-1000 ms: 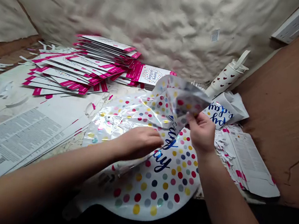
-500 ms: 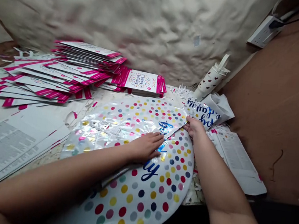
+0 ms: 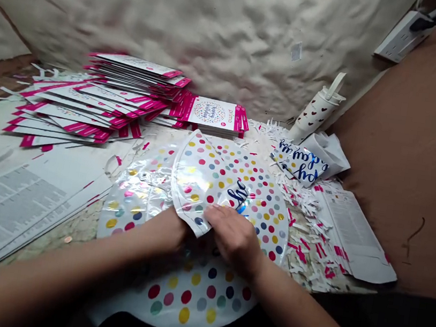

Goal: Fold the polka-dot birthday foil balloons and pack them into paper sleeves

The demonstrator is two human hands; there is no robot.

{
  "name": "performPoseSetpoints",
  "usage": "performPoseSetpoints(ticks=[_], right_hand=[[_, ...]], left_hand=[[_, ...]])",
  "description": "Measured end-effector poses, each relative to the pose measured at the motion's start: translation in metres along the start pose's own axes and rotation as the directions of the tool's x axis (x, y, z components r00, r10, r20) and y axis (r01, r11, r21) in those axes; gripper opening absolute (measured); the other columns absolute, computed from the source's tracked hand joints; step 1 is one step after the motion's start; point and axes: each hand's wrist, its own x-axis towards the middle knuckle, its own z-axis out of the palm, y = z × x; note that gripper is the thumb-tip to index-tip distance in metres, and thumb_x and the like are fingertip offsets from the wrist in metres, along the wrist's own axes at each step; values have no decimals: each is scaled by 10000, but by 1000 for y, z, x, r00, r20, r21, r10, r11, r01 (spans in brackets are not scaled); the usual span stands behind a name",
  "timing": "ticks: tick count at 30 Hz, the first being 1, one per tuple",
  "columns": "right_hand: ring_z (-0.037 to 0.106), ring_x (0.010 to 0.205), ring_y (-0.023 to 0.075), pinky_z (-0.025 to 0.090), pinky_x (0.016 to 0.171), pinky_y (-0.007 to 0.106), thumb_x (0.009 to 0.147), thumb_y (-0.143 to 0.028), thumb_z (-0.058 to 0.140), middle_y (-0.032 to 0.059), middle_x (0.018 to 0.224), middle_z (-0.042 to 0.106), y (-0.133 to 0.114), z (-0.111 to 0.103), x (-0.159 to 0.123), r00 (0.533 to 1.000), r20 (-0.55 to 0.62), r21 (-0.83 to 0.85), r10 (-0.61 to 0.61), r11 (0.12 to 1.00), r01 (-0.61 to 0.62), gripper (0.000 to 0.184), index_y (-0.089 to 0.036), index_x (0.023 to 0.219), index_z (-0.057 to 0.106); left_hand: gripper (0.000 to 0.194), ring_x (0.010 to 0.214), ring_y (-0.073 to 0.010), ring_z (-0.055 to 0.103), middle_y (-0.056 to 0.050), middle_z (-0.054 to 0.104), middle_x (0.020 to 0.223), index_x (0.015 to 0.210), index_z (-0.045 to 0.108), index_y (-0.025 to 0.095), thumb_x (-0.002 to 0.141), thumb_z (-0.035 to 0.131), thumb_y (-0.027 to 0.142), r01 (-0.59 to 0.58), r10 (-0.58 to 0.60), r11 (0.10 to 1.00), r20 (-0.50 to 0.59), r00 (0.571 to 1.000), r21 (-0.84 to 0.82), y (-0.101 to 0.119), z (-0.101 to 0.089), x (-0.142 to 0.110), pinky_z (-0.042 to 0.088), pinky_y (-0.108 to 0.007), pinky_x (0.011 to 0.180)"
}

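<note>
A flat foil balloon (image 3: 197, 312), white with coloured polka dots and blue lettering, lies on the table in front of me. On top of it a folded, curved-edged part of dotted foil (image 3: 200, 174) is raised between my hands. My right hand (image 3: 237, 239) is closed on the near edge of this folded foil, thumb side toward the left. My left hand (image 3: 174, 230) reaches in under the fold from the left, and its fingers are hidden behind the foil.
Piles of pink-and-white printed packets (image 3: 131, 86) stand at the back left. Printed sheets (image 3: 30, 202) lie at the left. Toward the right are a heart-patterned cup (image 3: 316, 112), a crumpled foil piece (image 3: 301, 162), paper shreds (image 3: 309, 236), and a flattened carton (image 3: 364, 243). A power strip (image 3: 404, 37) hangs above.
My right hand has come from the balloon's far right edge toward me, bringing folded foil over. My left hand has shifted left and nearer, from lying flat on top to under the fold.
</note>
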Motion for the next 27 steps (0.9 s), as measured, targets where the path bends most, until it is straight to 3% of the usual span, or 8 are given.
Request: performPoseSetpoints(ticks=[3, 6, 10, 13, 16, 20, 24, 27], right_hand=[[640, 982, 202, 517, 889, 349, 827, -70, 459, 106, 995, 699, -3, 10, -5, 1000, -24, 15, -20, 1000, 20, 259, -140, 977, 658], [653, 948, 202, 527, 864, 359, 842, -100, 466, 88, 985, 704, -18, 22, -6, 999, 10, 35, -53, 998, 53, 237, -171, 958, 660], [669, 896, 179, 530, 850, 306, 843, -118, 479, 76, 944, 714, -33, 33, -7, 997, 53, 103, -53, 994, 48, 202, -156, 921, 662], [673, 873, 170, 533, 838, 279, 840, -139, 502, 63, 922, 719, -34, 35, -10, 996, 73, 109, -51, 993, 43, 170, -154, 894, 662], [674, 855, 176, 536, 823, 285, 842, -136, 501, 66, 904, 721, -35, 34, -12, 995, 77, 54, -69, 996, 65, 164, -147, 889, 658], [629, 977, 213, 497, 895, 358, 843, -133, 488, 79, 993, 697, -33, 27, -12, 988, 93, -45, -120, 991, 125, 163, -159, 908, 635], [378, 1268, 308, 332, 1020, 542, 791, -126, 515, 119, 1323, 485, -2, 5, -9, 992, 55, -256, 113, 962, -95, 328, -192, 1112, 544], [448, 1200, 306, 403, 969, 492, 762, -150, 532, 141, 1279, 501, 32, -7, -5, 956, -1, -244, 293, 927, -285, 412, -185, 1171, 493]], left_hand=[[318, 1123, -241, 527, -98, 615, 1160, 1121, 595, 161, 839, 456, 213, -121, 121, 988, 5, 993, 98, 9, -5, -50, 437, -374, 983], [244, 1034, -241, 567, -102, 650, 1017, 985, 625, 146, 865, 427, 223, -114, 113, 980, 19, 993, 163, 18, 3, -75, 436, -394, 972], [208, 839, -206, 607, -69, 652, 861, 865, 621, 156, 870, 436, 251, -91, 83, 975, 48, 995, 205, 20, 14, -85, 491, -389, 869], [182, 919, -218, 592, -99, 651, 937, 961, 606, 130, 864, 462, 184, -177, 245, 917, -156, 957, 357, 17, 13, -95, 481, -368, 866], [216, 978, -247, 576, -123, 641, 1021, 1041, 580, 123, 838, 528, 178, -123, 285, 881, -306, 908, 457, 18, 8, -100, 470, -393, 859], [272, 910, -227, 605, -114, 661, 972, 1106, 547, 96, 858, 438, 121, -142, 268, 851, -187, 945, 506, 19, 3, -86, 505, -365, 793], [251, 775, -183, 618, -67, 670, 823, 991, 570, 110, 850, 378, 30, -233, 383, 813, -189, 904, 533, 12, 2, -76, 530, -318, 728], [237, 788, -198, 613, -82, 662, 850, 1011, 558, 91, 860, 379, 54, -272, 410, 822, -189, 892, 500, 8, 3, -77, 533, -327, 719]])
